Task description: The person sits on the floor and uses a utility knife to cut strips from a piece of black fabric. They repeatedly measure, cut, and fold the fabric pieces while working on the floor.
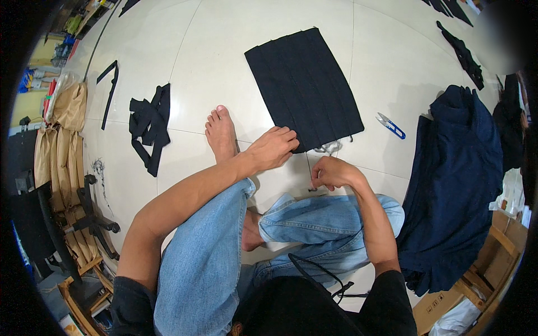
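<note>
A flat stack of black cloth panels (308,84) lies on the floor in front of me. My left hand (274,147) is closed over its near left corner, fingertips on the cloth. Just right of that, my right hand (336,172) is held low with thumb and fingers pinched together. A small dark wisp (312,190) shows by its fingertips; whether it is held I cannot make out. Loose grey threads (330,147) lie at the near edge of the cloth. To the right, blue-handled thread snips (391,126) rest on the tiles.
Folded black strips (150,126) and a thin bent strip (110,89) lie at left. A heap of dark navy cloth (457,185) sits close on my right, with a cardboard box (443,307) beyond it. A chair base (92,210) stands at far left, beside tan cloth (59,162).
</note>
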Action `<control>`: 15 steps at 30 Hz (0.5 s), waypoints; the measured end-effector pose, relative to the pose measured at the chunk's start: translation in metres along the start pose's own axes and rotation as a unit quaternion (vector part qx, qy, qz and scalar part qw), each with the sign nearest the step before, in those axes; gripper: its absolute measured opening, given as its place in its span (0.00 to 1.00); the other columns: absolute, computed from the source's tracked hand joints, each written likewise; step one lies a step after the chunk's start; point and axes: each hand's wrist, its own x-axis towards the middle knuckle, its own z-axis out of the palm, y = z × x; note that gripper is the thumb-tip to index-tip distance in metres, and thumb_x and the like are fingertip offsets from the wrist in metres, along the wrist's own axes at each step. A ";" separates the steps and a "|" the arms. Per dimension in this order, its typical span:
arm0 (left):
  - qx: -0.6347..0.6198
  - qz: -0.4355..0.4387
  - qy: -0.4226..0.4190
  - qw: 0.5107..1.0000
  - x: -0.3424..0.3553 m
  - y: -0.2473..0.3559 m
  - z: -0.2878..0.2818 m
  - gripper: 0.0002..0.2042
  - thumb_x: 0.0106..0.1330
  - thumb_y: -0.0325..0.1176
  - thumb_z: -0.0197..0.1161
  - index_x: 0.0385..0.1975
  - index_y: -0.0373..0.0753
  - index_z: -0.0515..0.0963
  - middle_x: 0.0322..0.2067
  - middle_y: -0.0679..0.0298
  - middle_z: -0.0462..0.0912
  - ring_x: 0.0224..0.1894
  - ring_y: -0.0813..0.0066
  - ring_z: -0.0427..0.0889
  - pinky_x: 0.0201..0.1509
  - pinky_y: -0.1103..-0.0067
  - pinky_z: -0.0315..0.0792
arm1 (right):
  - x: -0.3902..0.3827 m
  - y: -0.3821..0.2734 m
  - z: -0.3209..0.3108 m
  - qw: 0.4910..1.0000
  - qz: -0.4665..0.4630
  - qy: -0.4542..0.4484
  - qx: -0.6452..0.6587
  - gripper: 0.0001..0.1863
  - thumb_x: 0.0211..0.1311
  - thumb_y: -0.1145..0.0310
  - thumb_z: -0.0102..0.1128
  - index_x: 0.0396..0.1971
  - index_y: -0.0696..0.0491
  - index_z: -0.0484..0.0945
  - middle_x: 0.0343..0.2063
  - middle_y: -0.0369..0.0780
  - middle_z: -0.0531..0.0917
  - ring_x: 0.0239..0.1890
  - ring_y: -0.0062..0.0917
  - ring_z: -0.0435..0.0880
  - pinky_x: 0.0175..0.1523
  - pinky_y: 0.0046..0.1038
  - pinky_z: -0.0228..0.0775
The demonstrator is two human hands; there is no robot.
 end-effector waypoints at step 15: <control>-0.025 -0.001 0.011 1.000 0.000 -0.001 0.002 0.09 0.54 0.28 0.63 0.33 0.37 0.73 0.35 0.58 0.73 0.44 0.57 0.76 0.52 0.65 0.71 | -0.021 -0.003 -0.013 0.991 -0.060 -0.113 0.026 0.10 0.56 0.67 0.68 0.24 0.58 0.82 0.11 0.34 0.77 0.12 0.14 0.73 0.17 0.20 0.59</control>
